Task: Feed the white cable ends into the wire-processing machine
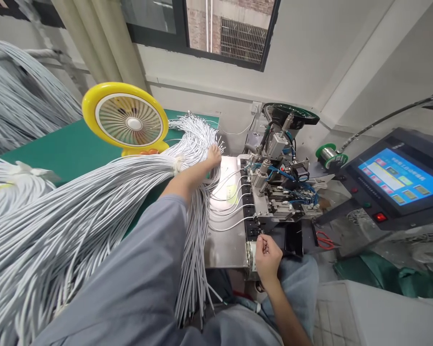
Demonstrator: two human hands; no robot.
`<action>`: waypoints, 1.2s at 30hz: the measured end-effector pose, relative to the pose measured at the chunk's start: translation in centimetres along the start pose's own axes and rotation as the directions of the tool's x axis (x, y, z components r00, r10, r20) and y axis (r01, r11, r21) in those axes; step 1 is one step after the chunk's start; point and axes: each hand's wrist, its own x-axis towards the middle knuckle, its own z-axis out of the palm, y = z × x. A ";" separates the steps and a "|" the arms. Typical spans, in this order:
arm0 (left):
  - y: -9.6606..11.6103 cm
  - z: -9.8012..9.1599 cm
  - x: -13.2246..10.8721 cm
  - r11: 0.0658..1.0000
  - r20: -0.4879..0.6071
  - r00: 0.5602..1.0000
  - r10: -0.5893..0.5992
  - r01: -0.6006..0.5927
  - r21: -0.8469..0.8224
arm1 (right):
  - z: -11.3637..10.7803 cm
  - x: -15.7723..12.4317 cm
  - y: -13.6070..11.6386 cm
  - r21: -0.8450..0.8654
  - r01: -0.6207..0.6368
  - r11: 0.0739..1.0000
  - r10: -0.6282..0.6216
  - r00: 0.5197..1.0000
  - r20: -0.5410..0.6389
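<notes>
A thick bundle of white-grey cables (94, 206) lies across the green bench and spills over its front edge. My left hand (213, 156) reaches into the cable ends near the top of the bundle, fingers closed among them. My right hand (266, 254) is pinched at the front of the black feed track (251, 211) of a small machine (277, 182); what it holds is too small to name. Several single cables (227, 202) curve across the steel plate (225, 240) into the track.
A yellow desk fan (127, 120) stands on the green bench (65, 149) behind the bundle. A touchscreen console (400, 180) with a red button sits at right. Red-handled scissors (324, 240) lie beside the machine, a green wire spool (330, 156) behind it. More cable bundles (18, 101) hang left.
</notes>
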 end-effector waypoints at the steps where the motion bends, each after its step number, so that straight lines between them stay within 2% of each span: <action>1: -0.1 -0.2 0.0 0.999 0.001 1.000 -0.002 0.002 0.041 | 0.1 0.0 0.0 0.003 0.001 1.000 -0.001 1.000 0.001; 3: 0.0 -0.3 -0.3 0.992 0.017 1.000 0.011 -0.013 0.129 | 0.1 0.0 0.0 0.011 0.004 1.000 -0.004 1.000 0.005; 7: 0.8 -0.3 -2.1 0.969 0.126 0.989 0.078 -0.105 0.225 | 0.2 0.1 -0.2 0.022 0.017 1.000 -0.017 1.000 0.003; 10: 0.5 -1.3 -3.8 0.957 0.154 0.984 0.084 -0.123 0.261 | 0.1 0.3 -0.3 0.026 0.031 0.999 -0.031 1.000 -0.003; 13: -0.5 -3.4 -4.8 0.955 0.129 0.991 0.024 -0.061 0.291 | 0.0 0.3 -0.4 0.030 0.033 0.999 -0.033 0.999 -0.004; 17: -1.7 -5.5 -4.6 0.949 0.180 0.977 -0.117 0.057 0.310 | -0.2 0.3 -0.4 0.049 0.008 0.999 -0.008 1.000 0.008; 21: -1.4 -5.5 -4.0 0.949 0.184 0.969 -0.164 0.104 0.299 | -0.2 0.1 -0.3 0.073 -0.009 0.997 0.008 1.000 0.012; 24: -0.7 -5.6 -3.0 0.957 0.108 0.981 -0.161 0.128 0.262 | -0.1 0.1 -0.2 0.079 -0.013 0.997 0.013 1.000 0.003; 27: -0.4 -7.0 -1.3 0.966 -0.030 0.985 -0.168 0.170 0.193 | -0.1 0.1 -0.2 0.094 -0.019 0.995 0.020 1.000 -0.007; 31: -1.0 -9.4 1.1 0.967 -0.188 0.957 -0.223 0.241 0.081 | -0.1 0.1 -0.3 0.097 -0.011 0.995 0.012 1.000 -0.011; 34: -1.8 -10.7 2.7 0.955 -0.211 0.933 -0.292 0.296 -0.014 | -0.1 0.0 -0.4 0.089 -0.016 0.996 0.017 1.000 -0.013; 36: -2.1 -11.3 3.7 0.946 -0.167 0.932 -0.322 0.311 -0.086 | 0.0 0.0 -0.3 0.080 -0.014 0.997 0.015 1.000 -0.011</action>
